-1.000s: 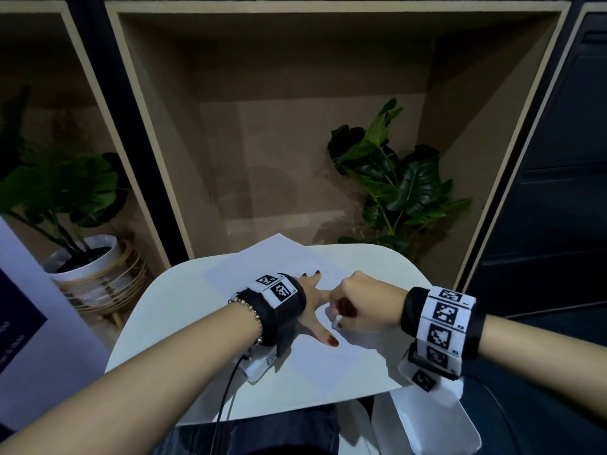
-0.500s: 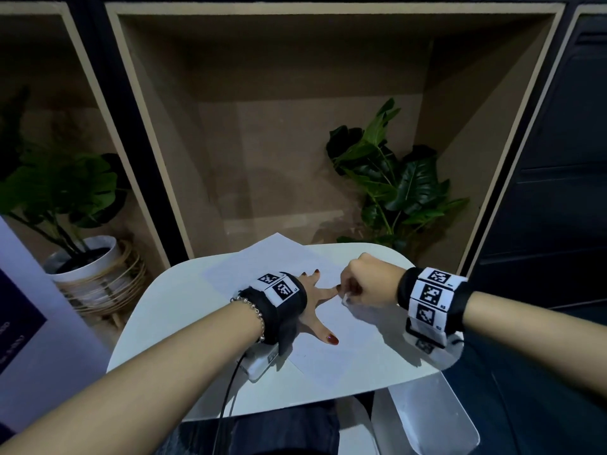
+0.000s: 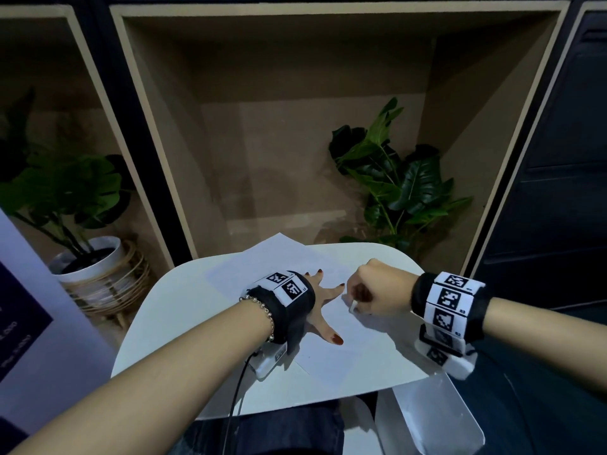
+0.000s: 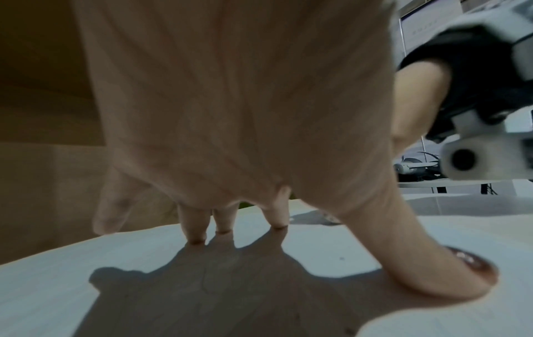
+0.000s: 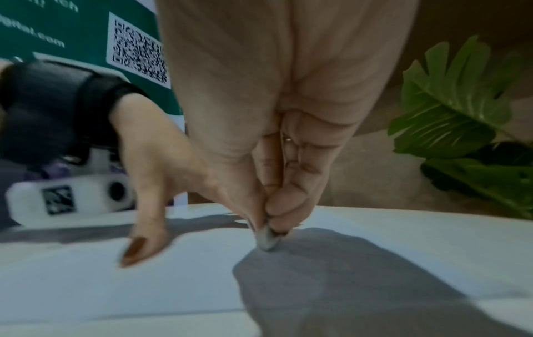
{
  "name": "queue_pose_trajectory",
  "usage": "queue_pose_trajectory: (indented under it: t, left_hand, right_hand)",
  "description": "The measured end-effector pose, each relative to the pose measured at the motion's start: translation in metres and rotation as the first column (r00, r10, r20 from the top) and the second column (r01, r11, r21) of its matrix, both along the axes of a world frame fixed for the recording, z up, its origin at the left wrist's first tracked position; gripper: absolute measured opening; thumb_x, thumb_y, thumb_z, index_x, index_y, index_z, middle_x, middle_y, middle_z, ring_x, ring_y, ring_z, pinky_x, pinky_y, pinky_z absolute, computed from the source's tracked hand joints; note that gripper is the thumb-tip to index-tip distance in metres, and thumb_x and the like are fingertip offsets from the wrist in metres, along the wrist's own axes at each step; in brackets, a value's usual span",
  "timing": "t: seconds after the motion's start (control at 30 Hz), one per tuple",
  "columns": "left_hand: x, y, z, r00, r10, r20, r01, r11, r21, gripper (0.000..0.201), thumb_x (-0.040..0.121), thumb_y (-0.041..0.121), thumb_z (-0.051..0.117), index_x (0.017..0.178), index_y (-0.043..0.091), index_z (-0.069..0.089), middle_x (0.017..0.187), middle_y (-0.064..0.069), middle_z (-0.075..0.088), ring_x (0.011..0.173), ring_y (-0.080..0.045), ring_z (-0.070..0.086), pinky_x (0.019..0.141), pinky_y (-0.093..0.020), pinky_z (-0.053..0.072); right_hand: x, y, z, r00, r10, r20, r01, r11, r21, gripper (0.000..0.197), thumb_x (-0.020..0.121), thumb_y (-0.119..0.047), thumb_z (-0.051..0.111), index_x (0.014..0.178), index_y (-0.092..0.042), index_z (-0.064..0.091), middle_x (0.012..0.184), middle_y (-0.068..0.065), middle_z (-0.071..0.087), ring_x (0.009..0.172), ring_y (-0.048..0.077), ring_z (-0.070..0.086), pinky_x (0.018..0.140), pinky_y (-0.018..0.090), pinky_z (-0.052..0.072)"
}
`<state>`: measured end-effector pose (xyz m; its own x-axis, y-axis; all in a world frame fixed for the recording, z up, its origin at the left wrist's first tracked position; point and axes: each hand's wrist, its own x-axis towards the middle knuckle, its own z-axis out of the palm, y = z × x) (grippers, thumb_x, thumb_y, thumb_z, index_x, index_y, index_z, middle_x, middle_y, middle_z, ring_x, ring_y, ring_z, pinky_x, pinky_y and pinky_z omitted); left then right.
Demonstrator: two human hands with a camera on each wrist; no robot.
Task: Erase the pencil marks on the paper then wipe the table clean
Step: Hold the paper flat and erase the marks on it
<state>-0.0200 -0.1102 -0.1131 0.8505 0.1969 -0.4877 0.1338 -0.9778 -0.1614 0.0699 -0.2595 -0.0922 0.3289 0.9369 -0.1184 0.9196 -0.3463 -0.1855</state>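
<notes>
Since a second ago, your right hand (image 3: 374,287) has slid away from you across the paper (image 3: 358,339), from near the left thumb up to beside the left index fingertip, and the eraser (image 3: 352,306) went with it. Your left hand (image 3: 323,302) has not shifted.

Your right hand is closed in a fist, fingertips (image 5: 277,219) pinching the small whitish eraser (image 5: 266,241), whose lower end touches the paper (image 5: 375,246). Your left hand (image 4: 230,114) lies spread and flat on the paper (image 4: 86,285), fingers straight, thumb pressed down on the side nearest you, holding nothing. The eraser sits just beside the left index fingertip, on the sheet's right half.

Paper lies on the white tabletop (image 3: 184,307), one far corner hanging past the tabletop's far edge. No pencil marks can be made out on it; the wrist views are too blurred to tell.

Beyond the paper, a leafy plant (image 3: 397,178) stands in a wooden alcove (image 3: 262,126). Left of the paper, off the tabletop, a second plant grows in a white pot (image 3: 95,261) held in a wicker stand.
</notes>
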Motion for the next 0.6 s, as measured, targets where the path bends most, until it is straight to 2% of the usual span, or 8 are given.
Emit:
queue_pose_trajectory:
  t: [0.07,0.13,0.23,0.33,0.4,0.5,0.53,0.6]
  left_hand:
    - [0.003,0.002,-0.004,1.0,0.0,-0.002,0.0,1.0,0.026,0.119,0.067,0.082,0.063,0.15,0.048,-0.015,0.163,-0.011,-0.016,0.15,-0.038,0.0,0.112,-0.062,0.021]
    - [0.005,0.004,-0.006,1.0,-0.004,-0.003,0.004,0.999,0.043,0.122,0.063,0.084,0.063,0.149,0.049,-0.017,0.162,-0.011,-0.016,0.15,-0.038,0.001,0.111,-0.062,0.022]
    - [0.006,0.003,-0.008,1.0,-0.005,0.002,0.005,0.999,0.035,0.118,0.067,0.084,0.059,0.151,0.045,-0.014,0.162,-0.013,-0.015,0.15,-0.039,0.003,0.111,-0.061,0.022]
    - [0.008,0.004,-0.01,1.0,0.001,0.0,-0.001,0.999,0.051,0.12,0.064,0.087,0.058,0.15,0.046,-0.015,0.162,-0.012,-0.016,0.15,-0.04,0.005,0.111,-0.061,0.024]
    - [0.009,0.005,-0.01,1.0,-0.003,0.002,0.003,0.998,0.067,0.124,0.062,0.085,0.063,0.149,0.048,-0.017,0.162,-0.013,-0.016,0.149,-0.04,0.007,0.11,-0.06,0.026]
    - [0.009,0.007,-0.012,1.0,-0.016,0.004,0.016,0.997,0.075,0.127,0.06,0.082,0.069,0.147,0.051,-0.019,0.162,-0.014,-0.015,0.148,-0.041,0.015,0.11,-0.057,0.028]
    - [0.009,0.008,-0.014,1.0,-0.017,0.005,0.017,0.997,0.079,0.128,0.059,0.083,0.069,0.147,0.052,-0.019,0.162,-0.014,-0.015,0.148,-0.041,0.015,0.11,-0.057,0.028]
    - [0.011,0.009,-0.016,1.0,-0.012,0.004,0.012,0.995,0.097,0.129,0.056,0.085,0.068,0.146,0.051,-0.02,0.162,-0.013,-0.015,0.149,-0.039,0.013,0.109,-0.058,0.03]
  right_hand:
    - [-0.011,-0.005,-0.003,0.995,0.063,-0.073,-0.065,0.997,-0.029,0.01,0.086,-0.027,0.071,0.08,-0.019,0.067,0.07,-0.01,0.06,0.063,0.0,0.051,0.061,0.013,0.037]
    - [-0.012,-0.007,-0.002,0.992,0.088,-0.091,-0.092,0.995,-0.037,0.011,0.085,-0.028,0.073,0.079,-0.024,0.065,0.066,-0.016,0.056,0.061,-0.002,0.051,0.059,0.007,0.035]
    - [0.006,-0.005,0.001,0.999,0.031,-0.012,-0.031,1.0,-0.001,0.006,0.086,-0.026,0.071,0.082,-0.022,0.068,0.069,-0.011,0.057,0.064,0.005,0.051,0.057,0.009,0.032]
    - [0.009,-0.002,-0.001,0.999,-0.032,0.042,0.031,0.999,0.013,0.011,0.088,-0.026,0.067,0.086,-0.015,0.071,0.077,0.0,0.064,0.075,0.018,0.053,0.065,0.023,0.038]
    - [-0.001,-0.003,-0.004,1.0,0.004,0.003,-0.004,1.0,0.021,0.013,0.088,-0.025,0.067,0.087,-0.013,0.071,0.076,-0.002,0.066,0.069,0.012,0.053,0.065,0.022,0.039]
    - [-0.012,-0.009,-0.006,0.993,0.072,-0.089,-0.073,0.997,-0.007,0.01,0.085,-0.026,0.072,0.077,-0.022,0.066,0.063,-0.018,0.056,0.06,-0.004,0.052,0.059,0.009,0.036]
    - [-0.01,-0.01,-0.004,0.993,0.072,-0.095,-0.074,0.997,-0.012,0.014,0.084,-0.025,0.073,0.074,-0.026,0.064,0.061,-0.019,0.055,0.059,-0.006,0.052,0.058,0.008,0.035]
    - [0.002,-0.01,-0.002,0.997,0.037,-0.071,-0.038,0.999,-0.014,0.016,0.084,-0.024,0.073,0.073,-0.028,0.062,0.062,-0.016,0.056,0.061,-0.001,0.053,0.06,0.011,0.035]
